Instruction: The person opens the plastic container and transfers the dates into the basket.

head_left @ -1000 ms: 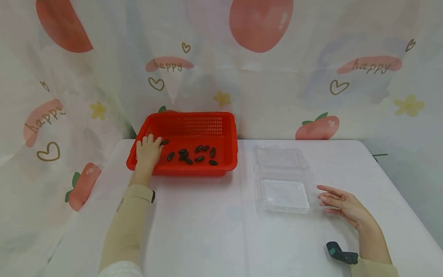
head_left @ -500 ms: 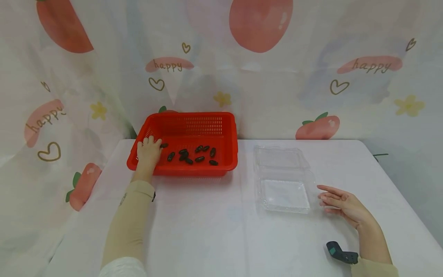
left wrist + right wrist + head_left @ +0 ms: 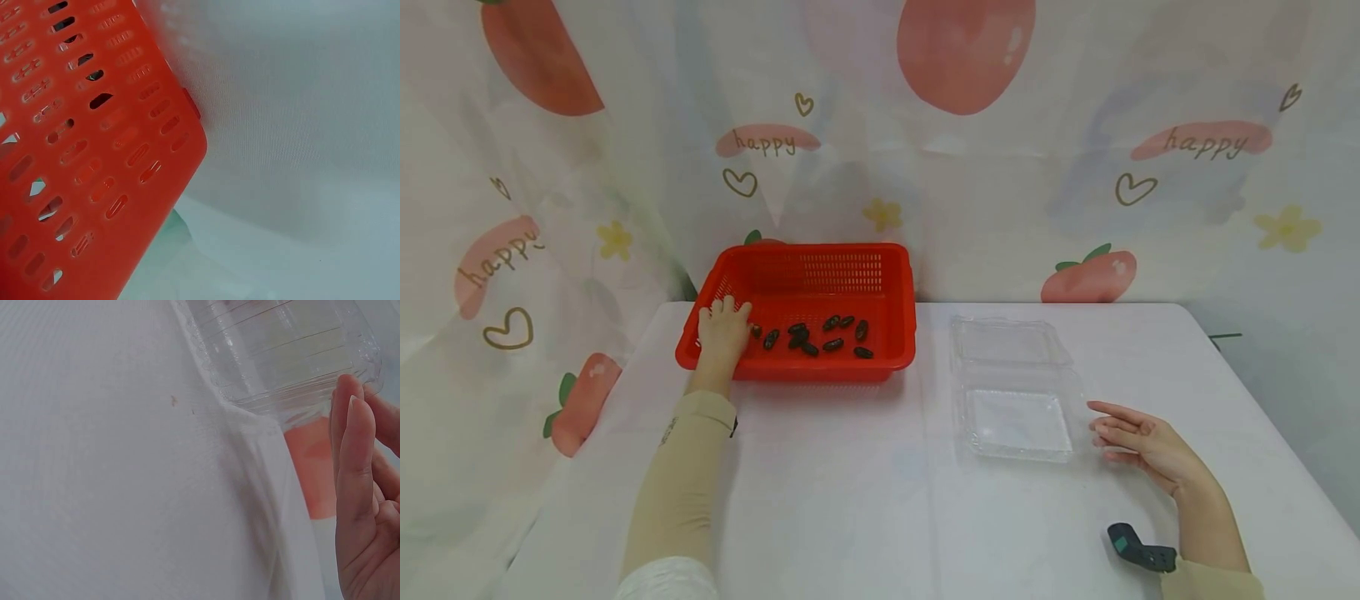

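Observation:
In the head view my left hand (image 3: 722, 337) reaches over the front left of a red plastic basket (image 3: 895, 308), back of the hand up. A small dark oblong piece, like a date (image 3: 756, 331), lies right against its thumb side. The fingertips' undersides are hidden, so a grip cannot be made out. Several more dark dates (image 3: 832, 344) are scattered on the basket floor. My right hand (image 3: 1150, 446) is at the right edge of an opened clear plastic clamshell box (image 3: 1018, 423), fingers loosely bent, nothing held. In the right wrist view its fingertips (image 3: 359, 428) overlap the box's edge; contact is unclear.
A white-covered table (image 3: 835, 492) carries everything. Behind it and on the left hangs a printed cloth (image 3: 985, 200) with fruit and hearts. The basket's slotted wall (image 3: 106, 162) fills the left of the left wrist view. A dark wrist device (image 3: 1138, 550) is on the right forearm.
The date beside my left thumb has shifted toward the basket's front and turned. The left hand has moved very slightly; the right hand and the clear box have stayed put.

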`<state>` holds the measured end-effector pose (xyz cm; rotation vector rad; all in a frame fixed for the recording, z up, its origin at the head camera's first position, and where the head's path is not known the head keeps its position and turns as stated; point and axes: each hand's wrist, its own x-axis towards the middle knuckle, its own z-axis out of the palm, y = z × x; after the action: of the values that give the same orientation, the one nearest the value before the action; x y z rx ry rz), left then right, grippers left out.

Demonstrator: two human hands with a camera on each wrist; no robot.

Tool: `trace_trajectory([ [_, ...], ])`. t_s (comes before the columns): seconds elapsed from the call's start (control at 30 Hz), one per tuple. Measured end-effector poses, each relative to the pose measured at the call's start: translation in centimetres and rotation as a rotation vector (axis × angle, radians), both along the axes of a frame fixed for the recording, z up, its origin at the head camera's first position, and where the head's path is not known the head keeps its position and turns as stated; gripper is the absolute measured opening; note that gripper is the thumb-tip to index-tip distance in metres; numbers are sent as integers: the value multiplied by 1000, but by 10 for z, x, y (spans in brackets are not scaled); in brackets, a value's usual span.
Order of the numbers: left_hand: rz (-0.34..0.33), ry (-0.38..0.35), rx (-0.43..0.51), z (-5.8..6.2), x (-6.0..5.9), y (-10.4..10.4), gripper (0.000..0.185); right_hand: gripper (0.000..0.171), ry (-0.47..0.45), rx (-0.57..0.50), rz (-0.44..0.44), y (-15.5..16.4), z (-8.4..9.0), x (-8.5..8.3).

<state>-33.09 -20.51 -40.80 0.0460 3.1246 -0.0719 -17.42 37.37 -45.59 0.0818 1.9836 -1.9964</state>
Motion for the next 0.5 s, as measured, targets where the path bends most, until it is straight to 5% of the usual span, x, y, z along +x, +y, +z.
trace_trajectory([
  [0.17, -6, -3, 4, 1, -1, -1, 42, 33, -5, 22, -5, 0, 1, -1],
  [0.5, -8, 163, 118, 6, 1, -1, 34, 33, 0, 29, -1, -1, 1, -2],
])
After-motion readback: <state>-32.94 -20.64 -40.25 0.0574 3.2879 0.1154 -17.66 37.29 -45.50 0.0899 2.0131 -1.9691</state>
